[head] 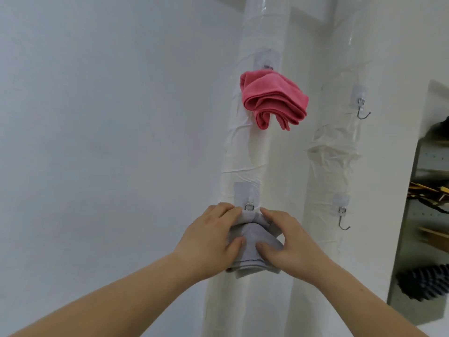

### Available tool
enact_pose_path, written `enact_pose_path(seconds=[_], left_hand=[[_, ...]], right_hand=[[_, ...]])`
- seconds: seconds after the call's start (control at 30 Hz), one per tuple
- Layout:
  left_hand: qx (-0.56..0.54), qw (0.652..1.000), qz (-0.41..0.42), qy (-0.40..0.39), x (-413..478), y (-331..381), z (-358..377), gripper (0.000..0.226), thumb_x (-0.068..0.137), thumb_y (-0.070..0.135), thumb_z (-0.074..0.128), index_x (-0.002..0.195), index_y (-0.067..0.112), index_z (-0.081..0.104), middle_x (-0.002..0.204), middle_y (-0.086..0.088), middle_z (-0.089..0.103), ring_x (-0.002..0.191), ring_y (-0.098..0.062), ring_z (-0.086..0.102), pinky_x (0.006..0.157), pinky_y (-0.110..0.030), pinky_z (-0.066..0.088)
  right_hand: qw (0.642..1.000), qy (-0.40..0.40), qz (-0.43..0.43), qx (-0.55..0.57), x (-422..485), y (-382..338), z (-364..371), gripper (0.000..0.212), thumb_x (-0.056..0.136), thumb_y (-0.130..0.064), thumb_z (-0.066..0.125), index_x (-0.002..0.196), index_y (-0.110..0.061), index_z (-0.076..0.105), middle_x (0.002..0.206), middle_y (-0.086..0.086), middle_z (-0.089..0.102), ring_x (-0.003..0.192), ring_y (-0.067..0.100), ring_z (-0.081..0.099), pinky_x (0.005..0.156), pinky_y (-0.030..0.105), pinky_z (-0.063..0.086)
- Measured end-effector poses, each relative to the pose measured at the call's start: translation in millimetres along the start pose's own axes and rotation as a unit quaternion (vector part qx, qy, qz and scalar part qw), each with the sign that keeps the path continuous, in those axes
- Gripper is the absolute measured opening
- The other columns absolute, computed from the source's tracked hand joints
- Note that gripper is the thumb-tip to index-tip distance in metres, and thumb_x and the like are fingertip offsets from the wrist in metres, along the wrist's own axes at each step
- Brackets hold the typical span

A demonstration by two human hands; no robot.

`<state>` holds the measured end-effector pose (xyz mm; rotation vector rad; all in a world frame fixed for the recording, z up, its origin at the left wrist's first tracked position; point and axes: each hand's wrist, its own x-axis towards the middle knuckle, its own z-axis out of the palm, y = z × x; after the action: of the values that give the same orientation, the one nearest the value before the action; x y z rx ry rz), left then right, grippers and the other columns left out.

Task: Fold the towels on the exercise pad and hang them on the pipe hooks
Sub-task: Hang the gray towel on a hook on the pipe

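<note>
Head view: we pinch the folded grey towel (252,242) with left hand (209,242) and right hand (289,244), top edge just under the lower hook (249,207).

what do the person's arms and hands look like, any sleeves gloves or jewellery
Both arms are bare as far as the frame shows: no sleeve appears on the left forearm or the right forearm. The left hand and the right hand wear no gloves, and no ring, watch or bracelet is visible on either.
</note>
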<state>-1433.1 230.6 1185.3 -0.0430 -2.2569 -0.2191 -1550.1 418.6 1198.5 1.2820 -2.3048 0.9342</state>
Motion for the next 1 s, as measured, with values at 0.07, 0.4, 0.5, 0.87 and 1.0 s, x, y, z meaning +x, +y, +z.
enact_pose_path(seconds=[0.07,0.4,0.5,0.87,1.0], left_hand=[[0.003,1.0,0.005,0.009,1,1,-5,0.056,0.095,0.047,0.056,0.147,0.03,0.044,0.151,0.013,0.041,0.138,-0.011,0.038,0.109,-0.032,0.044],[-0.032,0.997,0.031,0.06,-24,9,-24,0.038,0.09,0.034,0.063,0.128,0.028,0.061,0.127,0.013,0.056,0.114,-0.011,0.054,0.091,-0.027,0.054],[-0.112,0.991,0.024,0.066,-52,21,-22,0.026,0.091,0.032,0.062,0.117,0.028,0.066,0.108,0.017,0.06,0.097,-0.005,0.059,0.08,-0.026,0.055],[-0.349,0.905,-0.038,-0.24,-221,96,101,0.023,0.094,0.03,0.066,0.117,0.033,0.07,0.108,0.023,0.064,0.101,0.001,0.062,0.083,-0.022,0.054],[-0.391,0.837,-0.047,-0.379,-298,132,122,0.027,0.093,0.03,0.066,0.12,0.032,0.069,0.105,0.023,0.065,0.096,0.004,0.063,0.087,-0.025,0.056]], right_hand=[[1.0,0.019,-0.006,-0.003,0,-1,-5,0.067,0.084,-0.025,0.074,0.145,-0.033,0.048,0.136,-0.021,0.048,0.128,0.002,0.046,0.108,0.018,0.035],[0.996,0.086,-0.019,-0.017,-18,-25,-15,0.042,0.092,-0.03,0.069,0.132,-0.032,0.06,0.129,-0.018,0.058,0.119,-0.004,0.053,0.098,0.004,0.035],[0.985,0.169,0.013,0.03,-56,-35,-9,0.027,0.093,-0.028,0.069,0.119,-0.034,0.063,0.116,-0.025,0.061,0.11,-0.019,0.051,0.088,-0.003,0.036],[0.896,0.102,0.418,0.109,-311,-11,87,0.008,0.096,-0.026,0.068,0.097,-0.033,0.072,0.087,-0.018,0.074,0.086,-0.01,0.065,0.068,0.005,0.045],[0.832,0.094,0.544,0.051,-406,-44,110,0.012,0.096,-0.031,0.064,0.088,-0.037,0.07,0.081,-0.013,0.073,0.08,0.0,0.066,0.07,0.018,0.049]])
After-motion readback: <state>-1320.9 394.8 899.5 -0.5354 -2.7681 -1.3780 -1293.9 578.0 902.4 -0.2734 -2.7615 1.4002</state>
